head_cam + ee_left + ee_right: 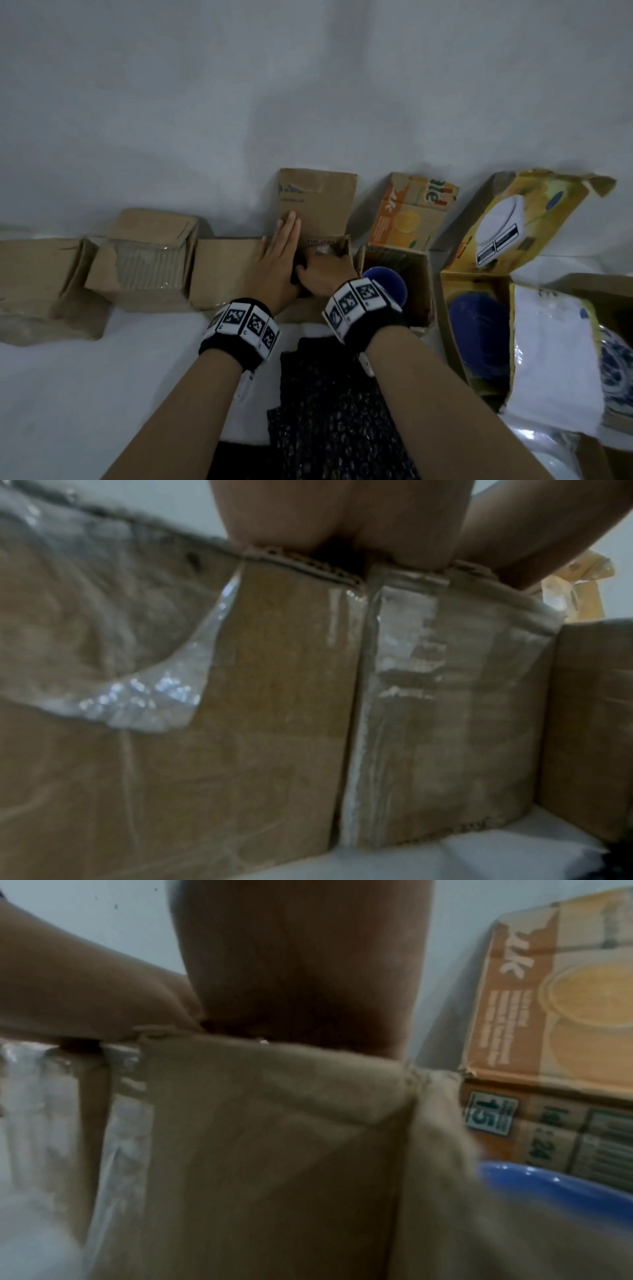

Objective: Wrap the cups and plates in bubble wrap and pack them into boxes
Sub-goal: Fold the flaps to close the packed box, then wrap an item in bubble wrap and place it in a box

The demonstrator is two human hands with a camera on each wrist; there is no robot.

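1. A white sheet [102, 370] covers the surface, with a pale grey wall [308, 85] behind.
2. Two closed cardboard boxes [144, 260] sit at the left.
3. The left hand [274, 260] lies flat, fingers straight, on the flap of the open brown box [318, 205].
4. The right hand [325, 274] reaches into that box; its grip is hidden.
5. A blue cup [387, 281] stands in the orange box [407, 219].
6. At the far right, a blue plate [479, 335] lies in the yellow box [520, 219].

Right hand [325, 270] fingers dip inside the brown box [318, 219], so grip unreadable. Wrapped item [320, 248] in there mostly hidden. Both wrist views blurred; patterned plate [616, 363] cut by right edge.
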